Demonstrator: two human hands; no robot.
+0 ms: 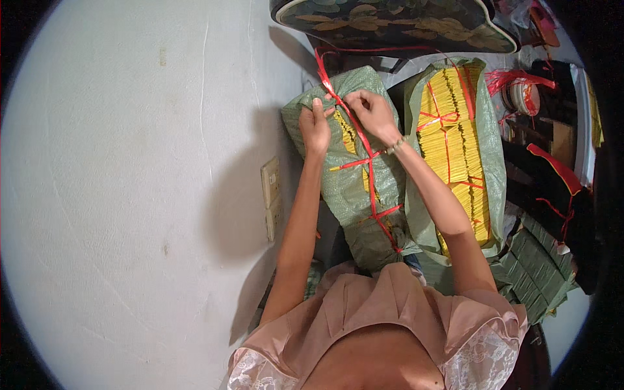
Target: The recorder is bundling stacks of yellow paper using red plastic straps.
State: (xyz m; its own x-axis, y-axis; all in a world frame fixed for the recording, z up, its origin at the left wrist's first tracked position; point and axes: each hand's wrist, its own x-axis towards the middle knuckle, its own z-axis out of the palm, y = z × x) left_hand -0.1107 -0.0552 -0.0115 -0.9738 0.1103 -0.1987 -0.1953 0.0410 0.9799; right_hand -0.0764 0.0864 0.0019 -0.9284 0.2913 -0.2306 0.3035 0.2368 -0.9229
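A green woven sack point(338, 185) leans by the wall, tied along its length and across with red plastic cord point(372, 179). Bundled yellow paper point(348, 135) shows through its gap. My left hand point(316, 129) is at the sack's upper left, thumb upright in front, fingers partly hidden behind a fold of the sack and the cord. Opposite it, my right hand point(372, 116) has its fingers curled in a pinch at the cord near the top; the exact contact is partly hidden. A beaded bracelet point(396, 145) circles my right wrist.
Close on the right stands a second green sack point(495, 188), open, full of red-tied yellow paper bundles point(444, 146). A dark patterned padded chair point(396, 23) is at the far side. A cord spool point(522, 97) and stacked green packs point(536, 260) lie right. Wall sockets point(270, 198) are left.
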